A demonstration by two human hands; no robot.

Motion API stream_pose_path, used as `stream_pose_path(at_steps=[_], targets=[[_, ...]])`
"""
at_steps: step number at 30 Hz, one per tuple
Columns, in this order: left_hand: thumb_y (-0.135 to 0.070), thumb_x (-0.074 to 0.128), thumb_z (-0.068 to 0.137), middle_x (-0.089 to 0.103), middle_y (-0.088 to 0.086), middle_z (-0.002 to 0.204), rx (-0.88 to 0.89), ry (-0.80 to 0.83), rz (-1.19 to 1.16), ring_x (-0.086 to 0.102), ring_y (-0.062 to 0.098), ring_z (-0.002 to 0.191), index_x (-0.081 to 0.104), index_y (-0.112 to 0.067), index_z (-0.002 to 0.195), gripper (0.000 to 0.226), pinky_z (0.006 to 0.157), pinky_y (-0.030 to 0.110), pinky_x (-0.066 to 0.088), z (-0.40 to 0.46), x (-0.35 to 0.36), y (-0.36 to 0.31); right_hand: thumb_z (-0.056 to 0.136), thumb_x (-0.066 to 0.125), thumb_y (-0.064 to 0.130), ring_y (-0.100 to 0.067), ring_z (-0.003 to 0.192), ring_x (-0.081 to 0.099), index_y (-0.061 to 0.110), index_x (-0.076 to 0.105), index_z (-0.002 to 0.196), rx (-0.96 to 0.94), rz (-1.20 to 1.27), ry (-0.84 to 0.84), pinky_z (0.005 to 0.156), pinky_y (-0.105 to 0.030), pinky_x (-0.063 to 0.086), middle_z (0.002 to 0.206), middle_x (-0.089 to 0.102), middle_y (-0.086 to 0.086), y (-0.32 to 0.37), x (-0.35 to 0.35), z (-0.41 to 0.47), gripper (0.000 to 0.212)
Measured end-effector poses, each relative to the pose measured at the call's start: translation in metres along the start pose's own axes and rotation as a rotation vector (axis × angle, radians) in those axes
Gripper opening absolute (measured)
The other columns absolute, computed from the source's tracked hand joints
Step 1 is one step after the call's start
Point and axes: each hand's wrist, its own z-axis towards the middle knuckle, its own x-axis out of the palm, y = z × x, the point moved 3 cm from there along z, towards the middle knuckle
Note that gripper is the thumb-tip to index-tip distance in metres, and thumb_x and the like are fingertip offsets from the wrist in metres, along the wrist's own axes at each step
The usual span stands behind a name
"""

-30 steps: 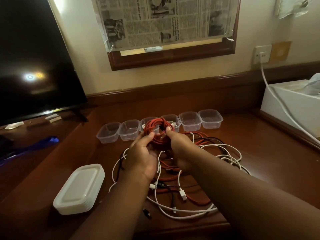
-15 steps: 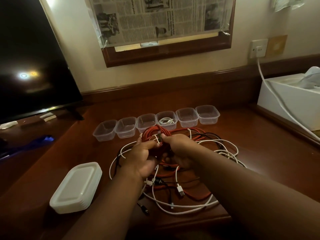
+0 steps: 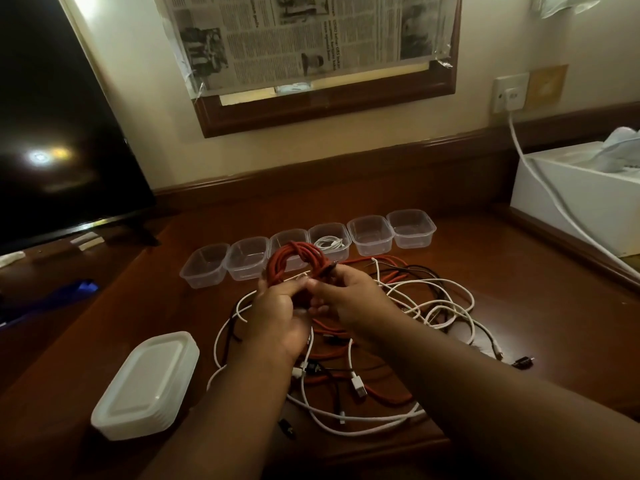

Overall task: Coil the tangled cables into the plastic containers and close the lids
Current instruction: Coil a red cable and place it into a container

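Note:
A coiled red cable is held upright above the table by both hands. My left hand grips its lower left side. My right hand pinches the coil's right side near a plug end. Under my hands lies a tangle of white, red and black cables. Behind it stands a row of several clear plastic containers; one container holds a coiled white cable. A stack of white lids lies at the front left.
A dark TV screen stands at the left. A white box sits at the right, with a white power cord running over it from a wall socket. The wooden table's front edge is close to my arms.
The red coil dropped low over the tangle half a second ago and is now raised again, standing upright between both hands. The view has shifted slightly.

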Motion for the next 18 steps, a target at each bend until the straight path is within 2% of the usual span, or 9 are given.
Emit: stream_pose_path(at_steps=[3, 5, 7, 8, 10, 12, 13, 15, 18], targets=[[0.005, 0.054, 0.088, 0.067, 0.026, 0.109, -0.014, -0.003, -0.016, 0.070, 0.027, 0.070, 0.041, -0.009, 0.146, 0.061, 0.052, 0.033, 0.055, 0.000, 0.003, 0.006, 0.100, 0.055, 0.016, -0.010, 0.067, 0.059, 0.015, 0.063, 0.101, 0.012, -0.080, -0.119, 0.062, -0.020, 0.054, 0.083, 0.063, -0.007, 0.000, -0.002, 0.002, 0.008], [0.001, 0.058, 0.089, 0.065, 0.026, 0.116, -0.024, -0.031, -0.010, 0.071, 0.029, 0.078, 0.045, -0.009, 0.142, 0.055, 0.052, 0.033, 0.055, -0.002, 0.002, 0.009, 0.101, 0.053, 0.021, -0.010, 0.065, 0.058, 0.019, 0.060, 0.096, 0.024, -0.198, -0.144, 0.059, -0.021, 0.052, 0.079, 0.062, -0.004, 0.001, -0.003, 0.003, 0.009], [-0.003, 0.065, 0.088, 0.062, 0.021, 0.123, 0.018, -0.061, 0.045, 0.068, 0.030, 0.095, 0.045, -0.015, 0.142, 0.058, 0.057, 0.034, 0.056, -0.005, 0.001, 0.010, 0.103, 0.049, 0.023, -0.011, 0.069, 0.059, 0.018, 0.060, 0.098, 0.031, -0.355, -0.172, 0.058, -0.022, 0.049, 0.083, 0.064, -0.004, 0.004, -0.008, 0.006, 0.013], [-0.005, 0.068, 0.087, 0.060, 0.014, 0.127, 0.109, -0.094, 0.177, 0.065, 0.027, 0.103, 0.043, -0.022, 0.142, 0.062, 0.063, 0.032, 0.054, -0.007, -0.002, 0.009, 0.103, 0.048, 0.022, -0.014, 0.073, 0.061, 0.014, 0.060, 0.102, 0.031, -0.435, -0.180, 0.061, -0.025, 0.050, 0.089, 0.066, -0.007, 0.004, -0.011, 0.009, 0.015], [-0.009, 0.074, 0.084, 0.049, -0.002, 0.133, 0.457, -0.102, 0.652, 0.053, 0.015, 0.115, 0.035, -0.034, 0.145, 0.076, 0.074, 0.024, 0.047, -0.012, -0.006, -0.003, 0.102, 0.046, 0.019, -0.027, 0.084, 0.065, 0.005, 0.061, 0.109, 0.022, -0.608, -0.170, 0.073, -0.038, 0.055, 0.101, 0.067, -0.018, 0.006, -0.018, 0.012, 0.021], [-0.011, 0.075, 0.084, 0.046, -0.008, 0.137, 0.731, 0.086, 1.043, 0.047, 0.007, 0.122, 0.035, -0.037, 0.146, 0.078, 0.085, 0.018, 0.043, -0.008, -0.006, -0.010, 0.101, 0.046, 0.018, -0.036, 0.095, 0.066, 0.005, 0.061, 0.110, 0.039, -0.739, -0.109, 0.086, -0.051, 0.056, 0.104, 0.067, -0.020, 0.007, -0.021, 0.012, 0.022], [-0.011, 0.073, 0.086, 0.049, -0.008, 0.137, 0.768, 0.208, 1.162, 0.048, 0.006, 0.123, 0.041, -0.036, 0.144, 0.070, 0.092, 0.020, 0.045, -0.006, -0.004, -0.009, 0.101, 0.046, 0.018, -0.035, 0.097, 0.066, 0.007, 0.062, 0.112, 0.048, -0.772, -0.068, 0.087, -0.052, 0.055, 0.104, 0.068, -0.018, 0.007, -0.023, 0.013, 0.022], [-0.011, 0.067, 0.091, 0.056, -0.005, 0.131, 0.800, 0.320, 1.295, 0.053, 0.006, 0.121, 0.054, -0.029, 0.137, 0.052, 0.099, 0.028, 0.050, 0.000, -0.002, -0.005, 0.102, 0.047, 0.017, -0.028, 0.094, 0.067, 0.010, 0.063, 0.114, 0.043, -0.782, -0.026, 0.084, -0.043, 0.057, 0.102, 0.068, -0.012, 0.007, -0.027, 0.014, 0.021], [-0.005, 0.061, 0.093, 0.060, -0.006, 0.121, 0.801, 0.250, 1.206, 0.058, 0.005, 0.112, 0.061, -0.026, 0.126, 0.039, 0.096, 0.028, 0.052, 0.003, 0.000, -0.002, 0.102, 0.051, 0.018, -0.017, 0.080, 0.065, 0.012, 0.067, 0.107, -0.074, -0.756, -0.090, 0.069, -0.030, 0.054, 0.090, 0.068, -0.006, 0.009, -0.036, 0.014, 0.018]])
